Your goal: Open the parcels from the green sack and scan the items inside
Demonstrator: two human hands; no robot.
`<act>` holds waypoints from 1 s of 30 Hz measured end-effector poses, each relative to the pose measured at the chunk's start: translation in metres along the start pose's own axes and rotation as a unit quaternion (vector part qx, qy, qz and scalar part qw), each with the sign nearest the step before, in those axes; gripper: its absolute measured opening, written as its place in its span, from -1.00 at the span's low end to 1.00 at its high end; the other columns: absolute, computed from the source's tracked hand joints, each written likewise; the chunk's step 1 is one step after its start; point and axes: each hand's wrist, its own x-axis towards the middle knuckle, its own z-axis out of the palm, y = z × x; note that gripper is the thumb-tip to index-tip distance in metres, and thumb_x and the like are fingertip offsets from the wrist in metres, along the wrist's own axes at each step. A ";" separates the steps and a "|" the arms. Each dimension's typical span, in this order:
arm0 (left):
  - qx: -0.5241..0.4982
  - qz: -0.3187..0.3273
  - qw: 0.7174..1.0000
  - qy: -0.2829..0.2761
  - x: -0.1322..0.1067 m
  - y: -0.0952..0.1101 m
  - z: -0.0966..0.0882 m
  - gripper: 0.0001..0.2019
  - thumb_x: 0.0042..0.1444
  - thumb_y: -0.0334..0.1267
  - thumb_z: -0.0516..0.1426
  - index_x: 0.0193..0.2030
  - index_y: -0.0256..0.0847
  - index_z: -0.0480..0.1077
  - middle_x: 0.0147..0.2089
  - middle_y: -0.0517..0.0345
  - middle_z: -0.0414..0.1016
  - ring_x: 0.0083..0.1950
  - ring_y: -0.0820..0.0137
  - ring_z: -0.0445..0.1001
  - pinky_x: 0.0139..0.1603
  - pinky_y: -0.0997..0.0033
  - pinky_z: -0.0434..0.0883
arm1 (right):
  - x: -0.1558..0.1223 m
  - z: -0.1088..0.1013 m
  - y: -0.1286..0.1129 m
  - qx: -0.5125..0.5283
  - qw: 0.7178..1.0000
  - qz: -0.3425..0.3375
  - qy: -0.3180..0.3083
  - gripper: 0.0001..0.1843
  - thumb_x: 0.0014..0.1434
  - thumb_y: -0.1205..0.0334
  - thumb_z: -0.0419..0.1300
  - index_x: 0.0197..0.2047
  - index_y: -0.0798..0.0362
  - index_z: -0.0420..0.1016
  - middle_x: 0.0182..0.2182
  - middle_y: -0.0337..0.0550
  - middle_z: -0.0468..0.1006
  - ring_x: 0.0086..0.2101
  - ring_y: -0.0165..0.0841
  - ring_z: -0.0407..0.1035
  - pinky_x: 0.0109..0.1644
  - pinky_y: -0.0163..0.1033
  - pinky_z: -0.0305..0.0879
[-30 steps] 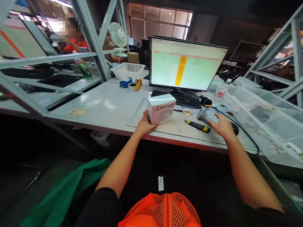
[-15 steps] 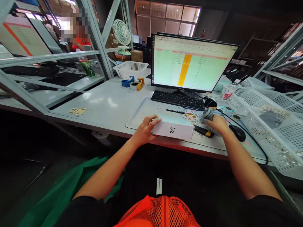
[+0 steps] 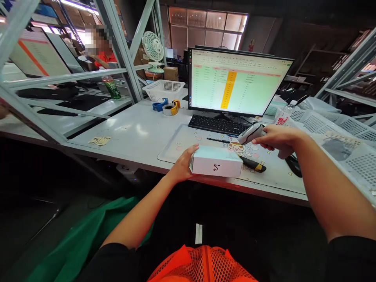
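My left hand grips the left end of a white box with a small dark squiggle on its front. The box lies at the desk's front edge, on a printed desk mat. In my right hand is a grey and white barcode scanner, raised above the mat with its head pointing left toward the box. A black and yellow utility knife lies just right of the box. Behind the box rests a black pen.
A monitor and black keyboard stand behind the mat. White plastic baskets and a bottle line the right side, near a black mouse. Tape dispensers and paper tags lie left. A person sits beyond the frame.
My right hand has lifted the scanner off the mat and turned its head to the left. My left hand has closed further around the box's end, and the box looks slightly tilted.
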 end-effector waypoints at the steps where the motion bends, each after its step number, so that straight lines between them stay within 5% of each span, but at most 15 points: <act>1: 0.001 0.000 1.000 -0.013 0.000 0.001 -0.002 0.04 0.06 0.07 0.50 0.55 -0.12 0.08 0.58 -0.35 0.16 0.60 -0.07 0.21 0.60 -0.19 0.22 | 0.001 0.003 0.000 -0.005 0.998 0.014 -0.058 -0.52 0.05 -0.26 0.51 -0.39 0.01 0.61 -0.56 -0.07 0.48 -0.50 -0.23 0.42 -0.38 -0.02 0.49; 3: 0.003 -0.008 0.999 -0.041 0.000 0.002 -0.004 -0.04 0.06 0.00 0.50 0.49 -0.13 0.16 0.57 -0.35 0.18 0.59 -0.07 0.22 0.59 -0.19 0.24 | 0.003 0.013 0.005 -0.010 0.992 0.039 -0.119 -0.54 0.16 -0.23 0.43 -0.35 0.03 0.60 -0.52 -0.04 0.54 -0.50 -0.24 0.44 -0.39 -0.05 0.49; 7: -0.003 -0.025 1.000 -0.017 -0.001 0.000 -0.009 -0.23 0.09 -0.06 0.44 0.38 -0.13 0.27 0.49 -0.29 0.31 0.56 -0.06 0.27 0.57 -0.17 0.26 | 0.004 0.048 0.036 -0.081 0.995 0.051 -0.008 -0.64 0.26 -0.04 0.37 -0.07 0.08 0.62 -0.22 0.06 0.70 -0.28 -0.17 0.58 -0.24 -0.12 0.50; 10: -0.022 -0.091 0.990 0.101 0.003 -0.008 -0.012 -0.19 0.03 0.16 0.44 0.31 -0.16 0.30 0.30 -0.24 0.49 0.38 -0.10 0.48 0.40 -0.14 0.44 | 0.000 0.076 0.059 -0.145 0.982 0.100 0.066 -0.56 0.24 0.04 0.37 0.06 0.17 0.58 0.02 0.23 0.67 -0.01 -0.03 0.58 -0.04 -0.09 0.49; 13: -0.048 -0.189 0.948 0.251 0.011 -0.020 -0.015 -0.16 0.03 0.32 0.38 0.27 -0.19 0.29 0.17 -0.16 0.54 0.21 -0.03 0.56 0.23 0.00 0.52 | -0.007 0.095 0.068 -0.169 0.967 0.166 0.091 -0.47 0.25 0.01 0.35 0.12 0.26 0.55 0.02 0.34 0.65 0.00 0.08 0.58 0.01 0.00 0.49; 15: -0.081 -0.227 0.923 0.301 0.015 -0.029 -0.015 -0.16 0.06 0.31 0.37 0.29 -0.18 0.26 0.20 -0.15 0.52 0.22 0.02 0.54 0.23 0.05 0.50 | -0.012 0.103 0.062 -0.178 0.960 0.185 0.114 -0.47 0.30 0.01 0.29 0.13 0.30 0.55 0.02 0.40 0.64 0.03 0.15 0.57 0.06 0.09 0.48; 18: -0.124 -0.263 0.917 0.272 0.016 -0.037 -0.013 -0.19 0.03 0.25 0.39 0.26 -0.17 0.27 0.18 -0.11 0.53 0.19 0.06 0.55 0.20 0.10 0.51 | -0.007 0.107 0.041 -0.185 0.955 0.154 0.172 -0.46 0.42 0.11 0.10 0.27 0.35 0.47 0.20 0.47 0.53 0.24 0.19 0.42 0.29 0.16 0.35; 21: -0.129 -0.292 0.919 0.232 0.015 -0.040 -0.009 -0.26 -0.02 0.19 0.43 0.17 -0.15 0.31 0.09 -0.04 0.57 0.11 0.09 0.58 0.14 0.11 0.54 | 0.021 0.110 0.013 -0.178 0.961 0.085 0.193 -0.44 0.49 0.17 -0.05 0.43 0.21 0.37 0.36 0.25 0.44 0.37 -0.04 0.28 0.45 -0.02 0.18; 25: -0.139 -0.313 0.913 0.221 0.016 -0.040 -0.009 -0.29 -0.02 0.17 0.43 0.14 -0.16 0.33 0.11 -0.08 0.59 0.11 0.07 0.60 0.13 0.08 0.54 | 0.077 0.119 -0.015 -0.155 0.976 0.071 0.136 -0.48 0.43 0.13 0.14 0.37 0.10 0.49 0.17 0.15 0.64 0.21 -0.11 0.49 0.28 -0.15 0.36; 30: -0.135 -0.336 0.911 0.197 0.017 -0.040 -0.015 -0.24 -0.06 0.23 0.42 0.15 -0.19 0.35 0.13 -0.14 0.59 0.16 0.00 0.57 0.20 0.02 0.51 | 0.120 0.136 -0.029 -0.132 0.980 0.110 0.098 -0.50 0.41 0.00 0.27 0.28 0.09 0.56 0.19 0.17 0.62 0.18 -0.08 0.52 0.28 0.03 0.41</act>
